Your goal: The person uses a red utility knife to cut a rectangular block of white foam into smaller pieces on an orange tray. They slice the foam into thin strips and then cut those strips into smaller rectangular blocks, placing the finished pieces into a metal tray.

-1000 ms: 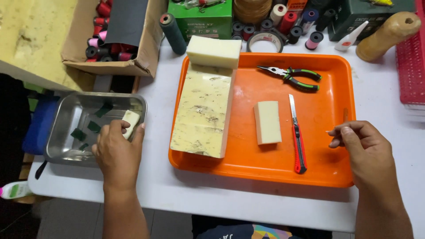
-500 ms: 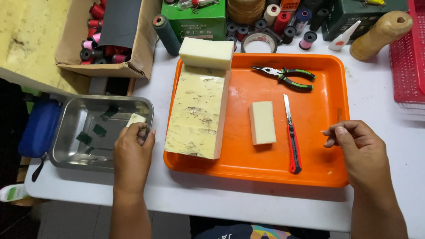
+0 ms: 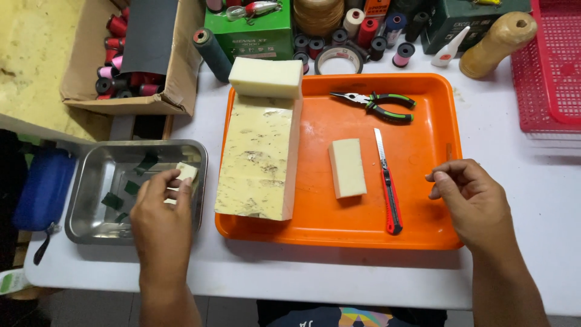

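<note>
Lighting: bright, even, from overhead; soft short shadows under left hand (image 3: 162,224), right hand (image 3: 475,203) & orange tray (image 3: 451,121). Glare: mild sheen in steel pan (image 3: 91,181). Focus: sharp throughout, no motion blur. Edges: slight wide-angle bend; lower-left corner dim.

A small pale-yellow foam piece (image 3: 184,172), roughly block-shaped, is pinched in the fingertips of the left hand (image 3: 160,212) over the right end of a shallow steel tray (image 3: 91,227). The tray is rectangular with rounded corners and sits on the white tabletop (image 3: 339,278) just left of the orange tray, with a few dark green scraps (image 3: 112,200) lying flat on its bottom.
</note>
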